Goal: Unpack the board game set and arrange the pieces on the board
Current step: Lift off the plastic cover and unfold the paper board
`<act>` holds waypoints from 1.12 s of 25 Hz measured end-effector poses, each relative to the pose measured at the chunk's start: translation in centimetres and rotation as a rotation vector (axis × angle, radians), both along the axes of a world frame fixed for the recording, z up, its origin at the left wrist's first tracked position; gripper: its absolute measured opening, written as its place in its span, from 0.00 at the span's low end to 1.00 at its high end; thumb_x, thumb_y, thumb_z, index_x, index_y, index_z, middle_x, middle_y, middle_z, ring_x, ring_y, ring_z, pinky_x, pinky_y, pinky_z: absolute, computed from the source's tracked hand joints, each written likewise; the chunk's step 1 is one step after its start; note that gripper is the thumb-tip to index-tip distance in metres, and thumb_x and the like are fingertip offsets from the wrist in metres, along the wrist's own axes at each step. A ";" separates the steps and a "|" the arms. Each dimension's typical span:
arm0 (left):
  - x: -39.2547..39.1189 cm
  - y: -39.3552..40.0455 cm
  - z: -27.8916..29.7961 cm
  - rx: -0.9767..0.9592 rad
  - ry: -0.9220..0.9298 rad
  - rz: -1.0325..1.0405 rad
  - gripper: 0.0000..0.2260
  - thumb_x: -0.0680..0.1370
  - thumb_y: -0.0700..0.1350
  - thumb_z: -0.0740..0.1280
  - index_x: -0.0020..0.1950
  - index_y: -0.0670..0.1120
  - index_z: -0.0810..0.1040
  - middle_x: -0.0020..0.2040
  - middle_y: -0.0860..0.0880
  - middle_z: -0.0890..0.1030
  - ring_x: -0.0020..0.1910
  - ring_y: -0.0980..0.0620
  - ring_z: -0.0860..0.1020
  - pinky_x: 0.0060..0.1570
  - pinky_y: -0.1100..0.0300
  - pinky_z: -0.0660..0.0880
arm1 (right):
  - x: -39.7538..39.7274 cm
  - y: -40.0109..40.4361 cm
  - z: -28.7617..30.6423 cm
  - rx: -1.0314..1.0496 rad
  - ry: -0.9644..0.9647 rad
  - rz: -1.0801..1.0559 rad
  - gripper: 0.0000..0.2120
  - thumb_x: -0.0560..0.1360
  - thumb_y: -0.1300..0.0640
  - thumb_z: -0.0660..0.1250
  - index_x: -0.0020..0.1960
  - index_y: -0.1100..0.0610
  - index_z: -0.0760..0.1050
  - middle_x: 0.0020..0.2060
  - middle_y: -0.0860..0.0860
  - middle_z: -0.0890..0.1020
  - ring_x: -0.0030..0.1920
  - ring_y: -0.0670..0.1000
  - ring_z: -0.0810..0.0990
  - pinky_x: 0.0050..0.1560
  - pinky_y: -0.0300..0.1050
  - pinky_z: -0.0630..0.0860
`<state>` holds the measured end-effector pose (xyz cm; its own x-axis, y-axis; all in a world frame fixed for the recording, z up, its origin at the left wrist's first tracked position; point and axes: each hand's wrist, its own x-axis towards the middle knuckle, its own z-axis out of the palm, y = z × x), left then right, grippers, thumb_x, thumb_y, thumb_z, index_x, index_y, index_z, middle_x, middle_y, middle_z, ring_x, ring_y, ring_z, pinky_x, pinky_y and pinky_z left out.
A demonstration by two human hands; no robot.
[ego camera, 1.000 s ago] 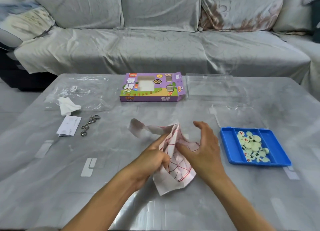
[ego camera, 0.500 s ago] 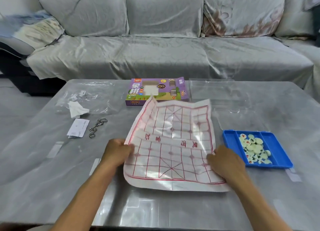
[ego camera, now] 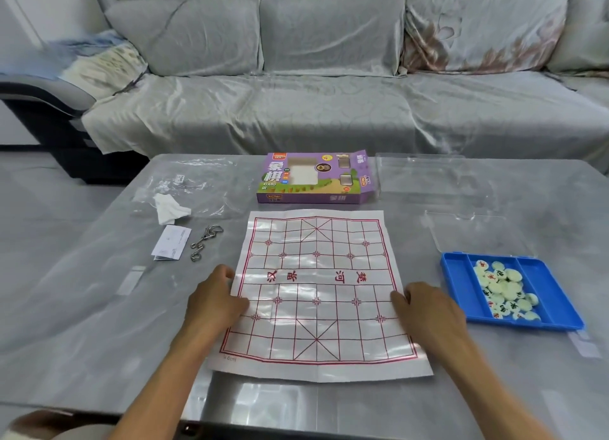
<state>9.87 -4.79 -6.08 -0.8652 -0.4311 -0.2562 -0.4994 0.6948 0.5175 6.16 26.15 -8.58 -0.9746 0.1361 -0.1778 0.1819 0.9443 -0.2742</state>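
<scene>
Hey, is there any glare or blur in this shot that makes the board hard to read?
Head view: bright glare streaks cross the middle of the white paper board with red grid lines, washing out some lines; the glossy grey table also reflects light; wide-angle bending curves the board's edges; the red characters remain sharp.

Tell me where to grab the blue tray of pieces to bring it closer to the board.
Probably grip the blue tray by its raised left rim, coming from the board side with the right hand. That compartment looks bare, while the pieces are heaped in the middle one.
</scene>
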 end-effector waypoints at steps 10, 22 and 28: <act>-0.1 -0.9 0.0 -0.203 -0.062 -0.078 0.19 0.71 0.50 0.72 0.60 0.50 0.71 0.47 0.52 0.74 0.46 0.49 0.74 0.41 0.57 0.70 | 0.0 0.1 0.4 0.027 -0.030 -0.004 0.15 0.79 0.41 0.59 0.42 0.52 0.71 0.35 0.46 0.77 0.37 0.45 0.76 0.41 0.42 0.75; 1.3 4.5 -6.2 -0.419 0.142 -0.651 0.31 0.78 0.68 0.41 0.78 0.59 0.39 0.77 0.56 0.34 0.74 0.57 0.29 0.74 0.52 0.34 | 4.3 -3.3 -5.0 0.087 0.171 0.447 0.31 0.78 0.34 0.36 0.78 0.44 0.37 0.76 0.43 0.38 0.78 0.50 0.38 0.74 0.52 0.38; 1.4 4.9 -6.0 -0.453 0.138 -0.670 0.33 0.75 0.71 0.37 0.77 0.59 0.36 0.77 0.56 0.32 0.74 0.56 0.29 0.75 0.48 0.37 | -0.8 -10.1 -3.0 0.044 0.308 0.660 0.24 0.83 0.46 0.44 0.78 0.50 0.53 0.79 0.50 0.51 0.78 0.54 0.47 0.77 0.50 0.43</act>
